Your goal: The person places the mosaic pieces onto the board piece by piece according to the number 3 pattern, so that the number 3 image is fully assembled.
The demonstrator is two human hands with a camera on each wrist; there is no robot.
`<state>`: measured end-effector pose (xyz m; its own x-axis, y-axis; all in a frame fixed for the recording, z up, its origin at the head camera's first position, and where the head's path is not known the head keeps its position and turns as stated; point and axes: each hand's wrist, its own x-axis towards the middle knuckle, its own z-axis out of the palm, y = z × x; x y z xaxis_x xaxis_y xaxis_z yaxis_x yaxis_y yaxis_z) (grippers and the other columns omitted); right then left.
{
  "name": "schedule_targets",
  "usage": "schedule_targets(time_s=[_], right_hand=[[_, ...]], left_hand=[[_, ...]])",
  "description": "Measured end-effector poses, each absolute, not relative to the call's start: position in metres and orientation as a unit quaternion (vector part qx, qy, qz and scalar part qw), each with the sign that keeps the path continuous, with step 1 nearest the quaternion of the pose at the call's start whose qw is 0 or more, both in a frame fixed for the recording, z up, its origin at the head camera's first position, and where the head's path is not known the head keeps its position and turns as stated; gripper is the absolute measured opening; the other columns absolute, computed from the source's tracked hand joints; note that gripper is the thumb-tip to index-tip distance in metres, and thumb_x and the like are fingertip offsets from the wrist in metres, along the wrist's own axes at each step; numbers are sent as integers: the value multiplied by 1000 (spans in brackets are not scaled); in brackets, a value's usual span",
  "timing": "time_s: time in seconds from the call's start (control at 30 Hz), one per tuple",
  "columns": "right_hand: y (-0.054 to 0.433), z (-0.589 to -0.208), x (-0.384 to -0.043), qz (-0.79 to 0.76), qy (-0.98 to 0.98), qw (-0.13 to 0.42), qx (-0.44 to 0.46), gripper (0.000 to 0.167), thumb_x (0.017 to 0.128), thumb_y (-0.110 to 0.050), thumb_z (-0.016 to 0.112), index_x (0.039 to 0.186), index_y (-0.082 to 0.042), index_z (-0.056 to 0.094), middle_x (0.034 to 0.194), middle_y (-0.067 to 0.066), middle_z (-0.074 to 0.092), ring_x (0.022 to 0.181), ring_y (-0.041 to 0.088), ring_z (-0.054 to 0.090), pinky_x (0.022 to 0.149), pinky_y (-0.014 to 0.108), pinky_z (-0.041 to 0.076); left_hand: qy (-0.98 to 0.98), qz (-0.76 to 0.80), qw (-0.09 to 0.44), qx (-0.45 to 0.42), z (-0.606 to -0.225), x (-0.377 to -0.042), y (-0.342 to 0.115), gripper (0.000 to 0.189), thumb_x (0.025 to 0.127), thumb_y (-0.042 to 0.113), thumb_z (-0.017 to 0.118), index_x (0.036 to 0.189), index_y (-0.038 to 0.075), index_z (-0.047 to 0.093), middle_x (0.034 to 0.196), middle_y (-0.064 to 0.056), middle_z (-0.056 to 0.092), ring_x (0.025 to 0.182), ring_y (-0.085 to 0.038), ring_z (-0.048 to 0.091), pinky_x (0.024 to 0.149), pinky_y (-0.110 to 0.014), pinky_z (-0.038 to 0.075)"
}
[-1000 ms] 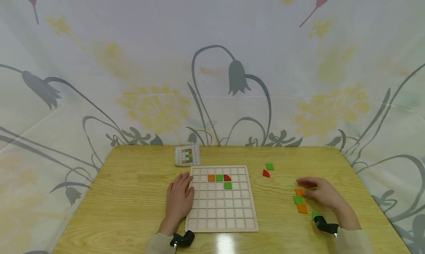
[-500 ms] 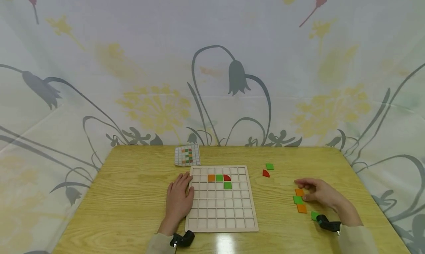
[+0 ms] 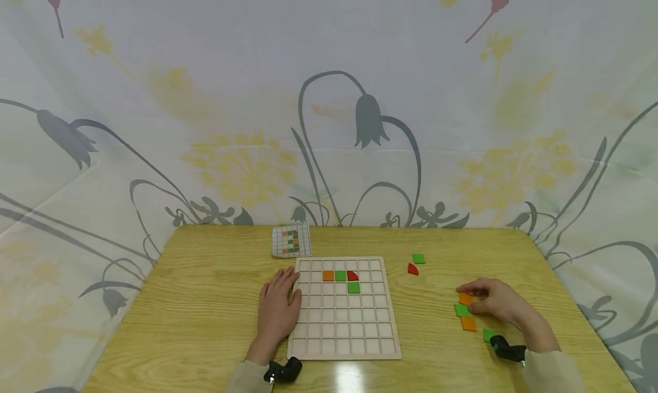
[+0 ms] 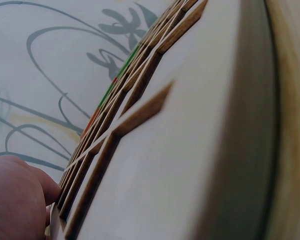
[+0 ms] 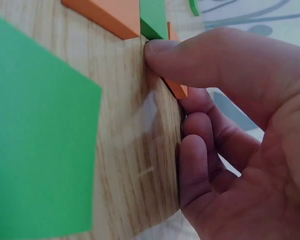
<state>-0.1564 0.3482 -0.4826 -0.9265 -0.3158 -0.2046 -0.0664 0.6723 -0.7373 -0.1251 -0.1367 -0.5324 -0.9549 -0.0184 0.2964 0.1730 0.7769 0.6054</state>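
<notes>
R hand [image 3: 497, 303] has thumb & fingers curled round thin, flat orange square tile [image 3: 466, 299], toward right edge of yellow wood-grain worktop [image 3: 205, 301]; L hand [image 3: 277, 310] rests, fingers relaxed, at left edge of pale wooden grid board [image 3: 341, 329]. Tile's prob. light, stiff, slightly slick; best pinched by opp. edges. R wrist cam shows tile thickness & tucked fingers; only head cam shows white printed pattern card [image 3: 280, 248].

Left hand [image 3: 279, 306] palm down, fingers extended, thumb apart. Right hand [image 3: 497, 303] toward right edge of bench [image 3: 205, 301], fingers bent, thumb opposed; pinch uncertain.
</notes>
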Motion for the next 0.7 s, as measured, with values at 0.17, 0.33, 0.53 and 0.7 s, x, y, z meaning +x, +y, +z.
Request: schedule_targets(time_s=[0.17,0.33,0.53,0.7], right_hand=[[345,-481,-154,-378,910,149,-88,43,77,-4,77,118,6,69,105,10,62,86,18,52,70,28,47],[345,-482,-154,-360,920,130,-80,42,77,-6,77,117,3,70,98,7,61,82,18,48,68,27,43],[344,-485,-155,-355,924,118,-84,39,78,-4,75,117,3,70,96,6,59,81,18,47,67,27,41],[343,-484,-155,-349,925,112,-98,38,79,-2,73,116,3,70,96,6,60,80,18,46,66,27,41]], left_hand=[[-931,-331,146,-42,-532,-124,-137,38,97,15,60,134,6,63,146,-10,53,140,-33,39,110,-63,24],[-931,-331,147,-43,-533,-124,-137,38,97,14,60,134,6,63,146,-10,53,140,-33,39,110,-63,24],[-931,-331,150,-41,-532,-125,-137,37,97,14,60,133,5,63,145,-10,53,140,-33,40,111,-63,23],[-929,-335,153,-43,-531,-123,-136,38,96,13,61,133,4,63,144,-11,54,139,-34,40,111,-63,23]])
